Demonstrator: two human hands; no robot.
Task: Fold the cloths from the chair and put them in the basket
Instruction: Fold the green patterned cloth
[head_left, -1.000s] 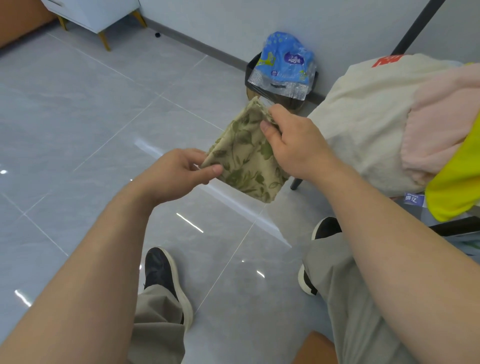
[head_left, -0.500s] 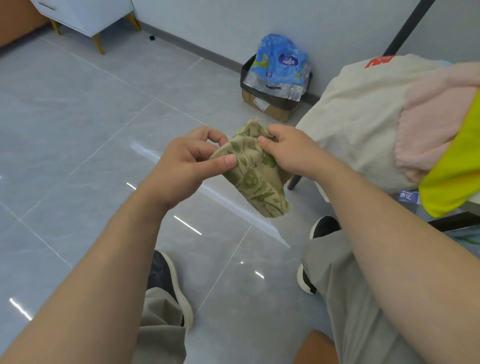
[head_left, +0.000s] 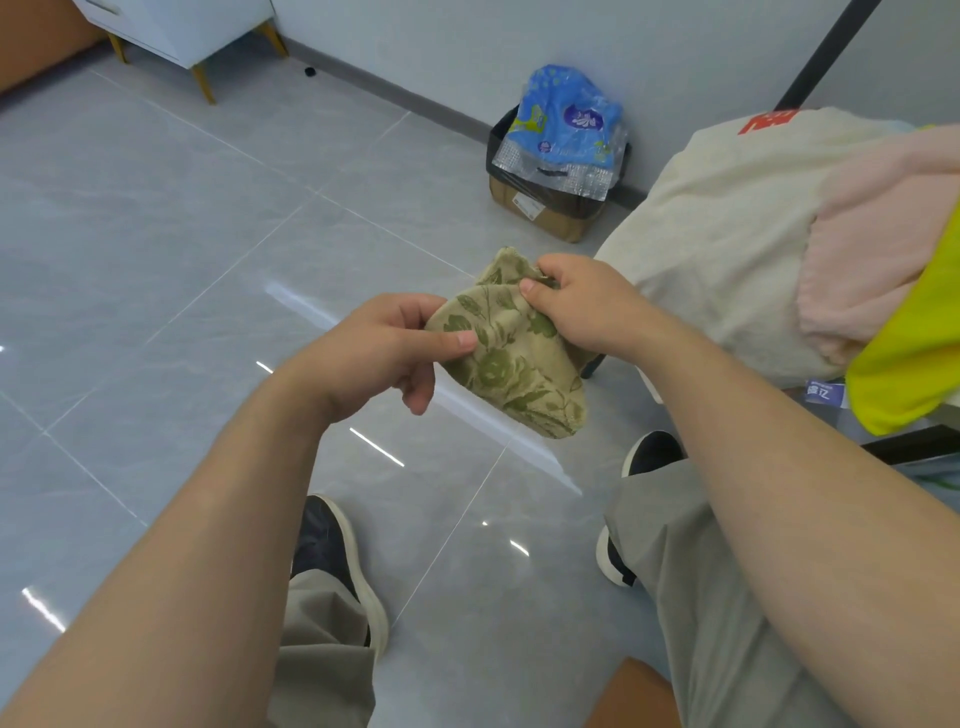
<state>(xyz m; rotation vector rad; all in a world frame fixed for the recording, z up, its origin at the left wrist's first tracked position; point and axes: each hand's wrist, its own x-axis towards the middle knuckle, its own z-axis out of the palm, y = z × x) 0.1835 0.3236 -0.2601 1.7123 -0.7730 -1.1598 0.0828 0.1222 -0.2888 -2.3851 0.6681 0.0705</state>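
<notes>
A small olive cloth with a green leaf print (head_left: 511, 364) hangs folded in the air in front of me. My left hand (head_left: 376, 353) pinches its left edge between thumb and fingers. My right hand (head_left: 584, 306) grips its upper right corner. To the right lies a pile of cloths: a cream one (head_left: 727, 234), a pink one (head_left: 883, 244) and a yellow one (head_left: 914, 364). The chair under them is mostly hidden; one dark leg (head_left: 592, 366) shows. No basket is in view.
A cardboard box lined with a black bag (head_left: 540, 208) stands by the wall, a blue plastic pack (head_left: 566, 124) on top. A white cabinet on gold legs (head_left: 182, 26) is at the far left. Glossy grey floor tiles (head_left: 182, 270) spread around my feet.
My hands have come closer together and lower, bunching the leaf-print cloth into a smaller fold. The view has shifted slightly.
</notes>
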